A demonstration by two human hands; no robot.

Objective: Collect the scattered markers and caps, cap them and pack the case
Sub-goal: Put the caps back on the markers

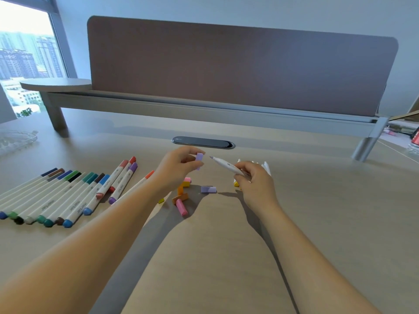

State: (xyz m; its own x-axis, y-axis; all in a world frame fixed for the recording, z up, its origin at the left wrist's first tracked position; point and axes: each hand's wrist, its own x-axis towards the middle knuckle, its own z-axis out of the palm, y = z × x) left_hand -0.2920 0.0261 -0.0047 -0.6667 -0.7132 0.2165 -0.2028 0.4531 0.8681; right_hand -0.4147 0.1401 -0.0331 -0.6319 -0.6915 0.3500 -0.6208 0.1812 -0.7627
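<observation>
Hands are raised just above a pale desk (226,257), facing each other. A lilac cap (199,157) is pinched in the left hand (179,168); an uncapped marker (226,164) is gripped in the right hand (254,180), its lilac tip aimed at the cap, apparently so both can be pressed together. Loose caps (181,196) are scattered between the hands. Capped markers (68,193) are laid in a row at the left, seemingly sorted for packing. No case can be identified.

Both hands raised, left (179,165) and right (254,177) fingers pinched.
</observation>
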